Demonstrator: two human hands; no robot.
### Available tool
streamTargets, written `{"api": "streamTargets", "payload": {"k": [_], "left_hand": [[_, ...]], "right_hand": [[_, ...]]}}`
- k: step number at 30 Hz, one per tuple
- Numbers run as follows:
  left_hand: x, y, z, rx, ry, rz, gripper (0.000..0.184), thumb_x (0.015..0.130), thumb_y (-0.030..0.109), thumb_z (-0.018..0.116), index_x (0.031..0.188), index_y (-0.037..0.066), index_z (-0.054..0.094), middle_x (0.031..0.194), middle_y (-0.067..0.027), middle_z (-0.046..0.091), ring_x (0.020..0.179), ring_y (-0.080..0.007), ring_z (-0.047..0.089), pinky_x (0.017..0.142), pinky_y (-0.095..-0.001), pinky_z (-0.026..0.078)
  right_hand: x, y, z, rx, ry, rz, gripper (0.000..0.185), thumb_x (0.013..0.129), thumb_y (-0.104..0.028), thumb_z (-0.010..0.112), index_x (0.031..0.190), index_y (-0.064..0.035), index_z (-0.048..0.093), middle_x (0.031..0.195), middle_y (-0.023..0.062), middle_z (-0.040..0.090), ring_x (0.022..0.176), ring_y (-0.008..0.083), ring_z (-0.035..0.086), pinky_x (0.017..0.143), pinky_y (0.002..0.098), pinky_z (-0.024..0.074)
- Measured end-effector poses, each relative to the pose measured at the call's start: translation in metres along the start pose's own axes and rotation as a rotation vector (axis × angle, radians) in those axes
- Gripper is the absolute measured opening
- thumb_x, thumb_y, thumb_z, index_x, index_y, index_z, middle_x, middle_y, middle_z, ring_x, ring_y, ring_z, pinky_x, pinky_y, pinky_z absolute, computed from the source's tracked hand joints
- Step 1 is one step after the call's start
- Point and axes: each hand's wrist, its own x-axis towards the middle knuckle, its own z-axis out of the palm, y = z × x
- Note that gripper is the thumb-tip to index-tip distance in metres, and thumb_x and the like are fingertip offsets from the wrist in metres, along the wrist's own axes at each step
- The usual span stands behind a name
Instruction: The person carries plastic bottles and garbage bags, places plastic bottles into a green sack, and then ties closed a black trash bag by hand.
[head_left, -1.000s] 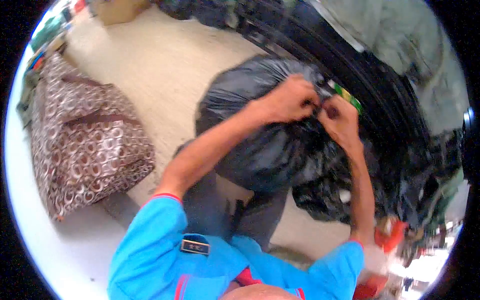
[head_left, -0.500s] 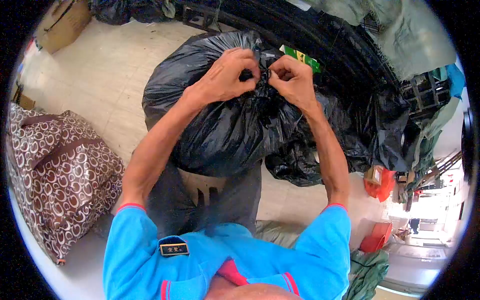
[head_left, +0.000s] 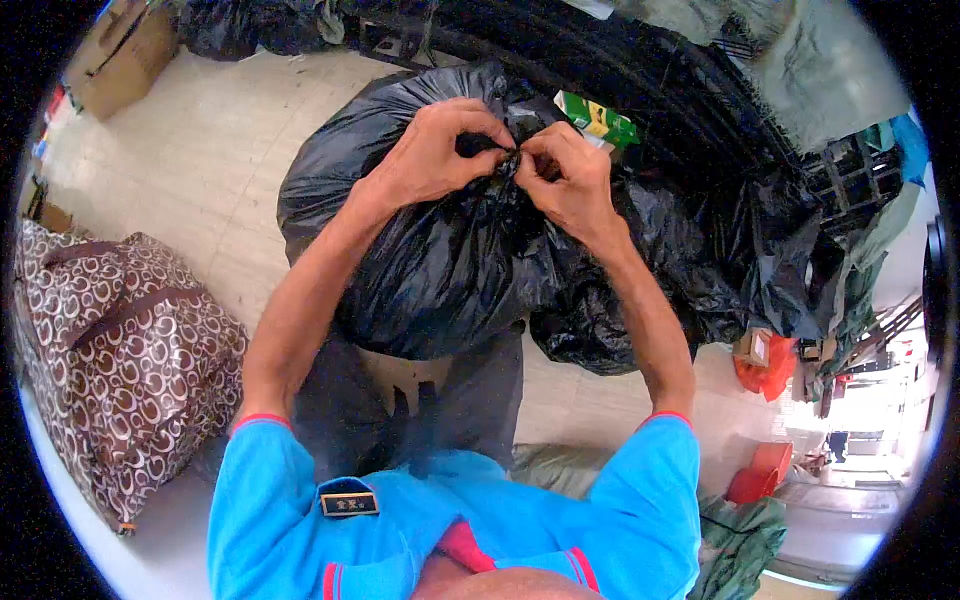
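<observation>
A large, full black plastic bag (head_left: 420,270) stands on the floor before me, its neck gathered into pleats. Both hands meet over that gathered neck. With thumb and forefinger, my left hand (head_left: 437,152) pinches a thin dark strand (head_left: 513,150). My right hand (head_left: 572,178) is closed in a pinch on the same strand from the other side, fingertips almost touching the left ones. Whether the strand is string or twisted plastic I cannot tell. A green and yellow box (head_left: 597,117) lies just beyond my right hand.
More black plastic (head_left: 740,240) is heaped to the right, beside a black crate (head_left: 862,185). A brown patterned bag (head_left: 140,360) stands at left, a cardboard box (head_left: 122,60) at far left. Red bags (head_left: 765,368) and a red container (head_left: 760,470) sit at right.
My hands have come closer together over the bag's neck, the right moving left. Both fingertips now meet at the dark strand. The view has shifted slightly.
</observation>
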Motion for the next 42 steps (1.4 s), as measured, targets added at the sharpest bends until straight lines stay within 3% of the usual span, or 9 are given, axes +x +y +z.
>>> {"api": "streamTargets", "payload": {"k": [14,17,22,24,27,29,33,42], "left_hand": [[-0.003,-0.003,0.003,0.179,-0.024,0.111,0.017,0.070,0.004,0.070,0.086,0.004,0.068,0.087,-0.0091,0.066,0.088,-0.0265,0.063,0.082,-0.0352,0.049],[-0.003,-0.004,0.004,0.161,0.001,0.124,0.016,0.071,0.005,0.070,0.087,0.004,0.068,0.087,-0.0097,0.066,0.087,-0.0273,0.063,0.080,-0.0350,0.050],[-0.005,-0.005,0.004,0.137,0.045,0.053,0.016,0.073,0.006,0.072,0.088,0.004,0.068,0.088,-0.0096,0.066,0.086,-0.0253,0.064,0.078,-0.0333,0.051],[-0.003,-0.005,0.003,0.173,0.047,0.064,0.016,0.073,0.006,0.073,0.088,0.004,0.069,0.088,-0.0095,0.066,0.086,-0.0244,0.065,0.077,-0.0326,0.051],[-0.004,-0.004,-0.001,0.112,0.033,0.020,0.017,0.075,0.006,0.073,0.091,0.004,0.069,0.088,-0.0091,0.067,0.087,-0.0226,0.065,0.077,-0.0327,0.051],[-0.004,-0.004,-0.004,0.071,-0.016,-0.046,0.017,0.076,0.008,0.074,0.092,0.004,0.069,0.088,-0.0090,0.067,0.087,-0.0223,0.065,0.078,-0.0322,0.051],[-0.001,0.001,-0.004,0.047,-0.037,-0.014,0.020,0.076,0.011,0.076,0.093,0.004,0.069,0.089,-0.0087,0.067,0.089,-0.0217,0.065,0.081,-0.0329,0.050],[-0.003,-0.001,0.003,0.216,0.041,0.033,0.020,0.077,0.016,0.077,0.088,0.005,0.065,0.091,-0.0097,0.066,0.091,-0.0268,0.064,0.085,-0.0358,0.049]], "right_hand": [[-0.005,0.001,0.003,0.050,-0.003,0.027,0.014,0.071,-0.002,0.071,0.081,-0.0023,0.061,0.077,0.0127,0.062,0.068,0.0281,0.064,0.060,0.0356,0.0521],[0.000,-0.001,-0.003,0.074,-0.143,0.198,0.013,0.074,-0.006,0.071,0.084,-0.0016,0.063,0.080,0.0123,0.064,0.069,0.0243,0.065,0.061,0.0332,0.0525],[-0.001,-0.024,-0.004,0.201,0.096,0.563,0.023,0.077,-0.021,0.078,0.085,-0.0018,0.068,0.077,0.0085,0.067,0.069,0.0181,0.066,0.063,0.0302,0.0530],[-0.001,-0.032,-0.005,-0.017,-0.053,0.511,0.030,0.077,-0.031,0.078,0.082,-0.0034,0.069,0.077,0.0105,0.067,0.068,0.0211,0.066,0.064,0.0319,0.0526],[-0.005,-0.027,-0.002,-0.080,-0.096,0.503,0.027,0.078,-0.028,0.075,0.085,-0.0028,0.069,0.080,0.0118,0.068,0.070,0.0231,0.067,0.067,0.0330,0.0527],[-0.013,-0.014,0.000,0.030,-0.049,0.377,0.021,0.079,-0.019,0.072,0.088,-0.0009,0.069,0.082,0.0129,0.068,0.074,0.0238,0.067,0.069,0.0332,0.0525],[-0.014,-0.013,-0.003,0.155,-0.012,0.514,0.017,0.080,-0.011,0.070,0.092,0.0011,0.069,0.083,0.0135,0.068,0.074,0.0227,0.067,0.068,0.0322,0.0514],[-0.013,-0.009,-0.004,0.261,-0.011,0.578,0.018,0.084,-0.013,0.066,0.092,0.0026,0.068,0.080,0.0129,0.067,0.072,0.0201,0.064,0.065,0.0307,0.0493]]}}
